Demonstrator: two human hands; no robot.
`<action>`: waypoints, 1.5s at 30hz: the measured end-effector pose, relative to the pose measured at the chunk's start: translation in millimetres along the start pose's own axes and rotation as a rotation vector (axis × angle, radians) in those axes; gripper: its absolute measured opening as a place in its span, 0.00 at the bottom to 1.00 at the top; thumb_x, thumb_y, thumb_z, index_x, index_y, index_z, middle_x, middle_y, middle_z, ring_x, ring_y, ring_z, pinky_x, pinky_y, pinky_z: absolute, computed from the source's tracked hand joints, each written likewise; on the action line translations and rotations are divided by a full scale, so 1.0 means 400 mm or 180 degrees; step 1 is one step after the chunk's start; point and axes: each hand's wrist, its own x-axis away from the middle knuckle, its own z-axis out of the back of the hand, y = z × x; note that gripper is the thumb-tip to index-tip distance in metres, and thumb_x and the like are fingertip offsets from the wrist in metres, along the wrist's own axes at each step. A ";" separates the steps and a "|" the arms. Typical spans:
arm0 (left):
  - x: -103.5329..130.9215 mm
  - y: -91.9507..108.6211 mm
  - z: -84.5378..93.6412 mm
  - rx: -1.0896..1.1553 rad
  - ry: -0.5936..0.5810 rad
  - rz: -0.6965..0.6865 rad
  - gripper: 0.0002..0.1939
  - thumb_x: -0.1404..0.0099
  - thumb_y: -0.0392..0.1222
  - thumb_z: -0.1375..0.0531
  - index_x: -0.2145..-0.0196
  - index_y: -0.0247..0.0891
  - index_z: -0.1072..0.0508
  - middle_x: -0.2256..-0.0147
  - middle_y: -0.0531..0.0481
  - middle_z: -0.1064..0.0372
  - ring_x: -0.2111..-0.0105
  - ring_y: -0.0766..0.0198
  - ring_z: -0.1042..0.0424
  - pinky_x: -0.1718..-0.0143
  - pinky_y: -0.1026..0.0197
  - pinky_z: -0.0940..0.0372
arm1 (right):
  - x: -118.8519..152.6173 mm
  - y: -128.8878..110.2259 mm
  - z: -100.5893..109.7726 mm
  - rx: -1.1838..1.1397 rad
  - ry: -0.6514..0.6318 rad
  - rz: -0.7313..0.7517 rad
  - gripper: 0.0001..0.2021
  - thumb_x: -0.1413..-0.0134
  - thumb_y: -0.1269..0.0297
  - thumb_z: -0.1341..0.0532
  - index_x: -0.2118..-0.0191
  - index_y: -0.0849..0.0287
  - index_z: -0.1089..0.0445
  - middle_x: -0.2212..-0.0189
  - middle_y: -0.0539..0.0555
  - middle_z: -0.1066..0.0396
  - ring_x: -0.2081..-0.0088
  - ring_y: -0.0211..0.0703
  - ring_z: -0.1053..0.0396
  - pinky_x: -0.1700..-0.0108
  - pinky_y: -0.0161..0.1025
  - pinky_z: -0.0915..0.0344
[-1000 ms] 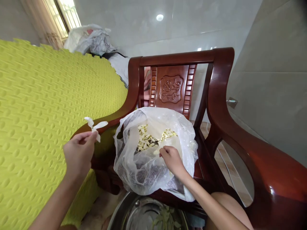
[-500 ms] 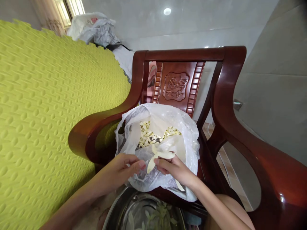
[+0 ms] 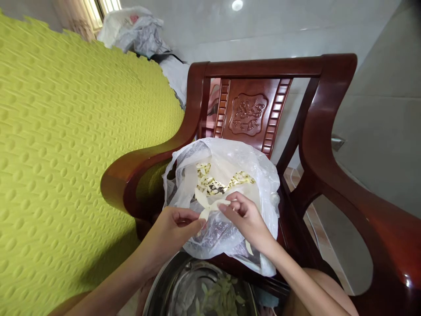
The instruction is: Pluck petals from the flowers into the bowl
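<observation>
A pale cream, three-lobed piece, petal-like in shape point(image 3: 204, 202), is stretched between my two hands above the bag. My left hand point(image 3: 179, 226) pinches its lower left lobe between thumb and fingers. The right-hand lobe is pinched by my right hand point(image 3: 248, 219). Beneath them, a translucent white plastic bag point(image 3: 268, 188) lies open on the chair seat. Inside it are many small pale and yellowish pieces point(image 3: 241, 177). A loose pale strip point(image 3: 249, 247) shows at the bag's front, below my right wrist.
A dark red wooden armchair point(image 3: 263, 68) with a carved back surrounds the bag. Below its seat stands a metal basin point(image 3: 153, 289) with pale greenish pieces point(image 3: 225, 294) in it. A yellow textured foam mat point(image 3: 82, 123) rises at left. More plastic bags point(image 3: 138, 33) lie behind it.
My left hand has closed on a lobe of the cream piece, which only my right hand held before. My right hand's grip looks shifted, and the view has tilted slightly.
</observation>
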 end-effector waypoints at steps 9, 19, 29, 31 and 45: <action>0.007 -0.002 0.003 -0.0109 0.0226 -0.0215 0.16 0.50 0.50 0.33 0.80 0.33 0.28 0.82 0.55 0.37 0.79 0.70 0.41 0.77 0.67 0.46 | 0.022 -0.002 -0.018 0.0551 0.0499 0.0458 0.12 0.41 0.56 0.40 0.68 0.55 0.42 0.80 0.42 0.52 0.79 0.32 0.54 0.78 0.33 0.57; -0.002 -0.018 -0.011 -0.0119 0.0268 -0.0219 0.17 0.56 0.49 0.31 0.81 0.33 0.31 0.81 0.54 0.38 0.78 0.69 0.42 0.76 0.65 0.47 | 0.021 -0.020 -0.048 -0.0877 -0.0438 -0.0714 0.17 0.52 0.51 0.32 0.68 0.61 0.32 0.82 0.41 0.48 0.82 0.28 0.59 0.80 0.33 0.63; 0.006 -0.007 -0.032 -0.0248 0.0342 -0.0254 0.19 0.60 0.45 0.30 0.83 0.36 0.38 0.84 0.58 0.43 0.79 0.70 0.46 0.77 0.66 0.50 | 0.025 -0.030 -0.044 -0.1141 -0.0528 -0.1038 0.19 0.58 0.53 0.29 0.72 0.60 0.35 0.83 0.41 0.48 0.82 0.28 0.58 0.80 0.33 0.63; 0.007 -0.006 -0.033 -0.0225 0.0347 -0.0250 0.18 0.60 0.43 0.29 0.83 0.36 0.36 0.83 0.57 0.39 0.78 0.68 0.42 0.76 0.65 0.47 | 0.026 -0.032 -0.044 -0.1054 -0.0554 -0.0929 0.20 0.57 0.53 0.29 0.75 0.60 0.38 0.83 0.41 0.49 0.82 0.28 0.58 0.80 0.33 0.63; -0.009 -0.020 -0.020 0.0316 -0.0148 -0.0088 0.14 0.47 0.50 0.34 0.71 0.35 0.22 0.73 0.48 0.25 0.73 0.64 0.31 0.71 0.64 0.40 | 0.021 -0.017 -0.017 -0.0936 -0.0624 -0.0447 0.16 0.51 0.58 0.32 0.74 0.59 0.39 0.81 0.41 0.52 0.81 0.29 0.59 0.79 0.32 0.61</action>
